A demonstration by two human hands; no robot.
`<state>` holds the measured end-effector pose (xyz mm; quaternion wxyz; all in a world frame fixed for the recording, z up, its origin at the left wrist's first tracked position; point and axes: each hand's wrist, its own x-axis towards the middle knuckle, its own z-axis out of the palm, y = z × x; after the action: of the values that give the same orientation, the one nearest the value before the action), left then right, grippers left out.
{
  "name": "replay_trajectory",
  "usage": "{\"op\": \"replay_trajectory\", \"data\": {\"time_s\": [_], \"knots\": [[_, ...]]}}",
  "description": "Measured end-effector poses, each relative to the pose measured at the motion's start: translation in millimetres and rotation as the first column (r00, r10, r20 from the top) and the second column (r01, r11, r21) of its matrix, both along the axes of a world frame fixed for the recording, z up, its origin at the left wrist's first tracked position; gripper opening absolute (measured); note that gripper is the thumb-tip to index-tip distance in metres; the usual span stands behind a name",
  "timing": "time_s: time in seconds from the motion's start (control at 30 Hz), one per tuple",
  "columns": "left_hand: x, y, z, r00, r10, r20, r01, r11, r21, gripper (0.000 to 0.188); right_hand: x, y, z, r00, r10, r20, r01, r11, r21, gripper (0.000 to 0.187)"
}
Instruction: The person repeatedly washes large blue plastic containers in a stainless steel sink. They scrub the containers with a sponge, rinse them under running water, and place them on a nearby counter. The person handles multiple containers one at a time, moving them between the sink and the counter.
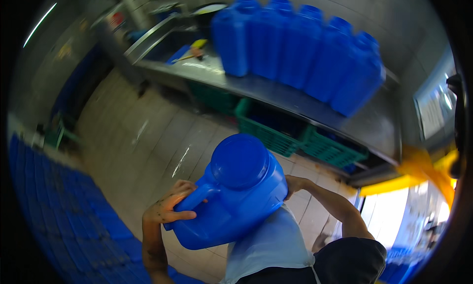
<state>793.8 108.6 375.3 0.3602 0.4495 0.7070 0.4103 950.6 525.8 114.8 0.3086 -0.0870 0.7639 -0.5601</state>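
A big blue plastic jerrycan (231, 205) with a wide round top (240, 161) is held up in front of my body. My left hand (175, 205) grips it at the moulded handle on its left side, thumb toward me and fingers curled over the far side. Against the opposite side presses my right hand (294, 185), its fingertips partly hidden behind the can. The can leans over a pale apron (271, 249). Whether the round top is a lid or part of the can is hard to tell, as the picture is slightly blurred.
Several upright blue jerrycans (266, 43) stand in a row on a steel counter (295, 94) with a sink (170, 40) at its left. Green crates (276, 134) sit underneath. Stacked blue containers (59, 210) fill the left side. Yellow sheeting (423, 171) hangs by the right doorway.
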Motion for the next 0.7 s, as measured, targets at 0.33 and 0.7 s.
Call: {"op": "replay_trajectory", "data": {"time_s": [0.33, 0.7], "knots": [[-9, -87, -19, 0.429, 0.728, 0.536, -0.692, 0.646, -0.323, 0.028, -255, -137, -112, 0.986, -0.008, -0.168, 0.01, 1.0, 0.014, 0.07], [-203, -153, -31, -0.297, 0.784, 0.545, -0.851, -0.476, 0.221, 0.029, -427, -353, 222, 0.774, 0.124, -0.621, -0.247, 0.962, -0.115, 0.05]]}}
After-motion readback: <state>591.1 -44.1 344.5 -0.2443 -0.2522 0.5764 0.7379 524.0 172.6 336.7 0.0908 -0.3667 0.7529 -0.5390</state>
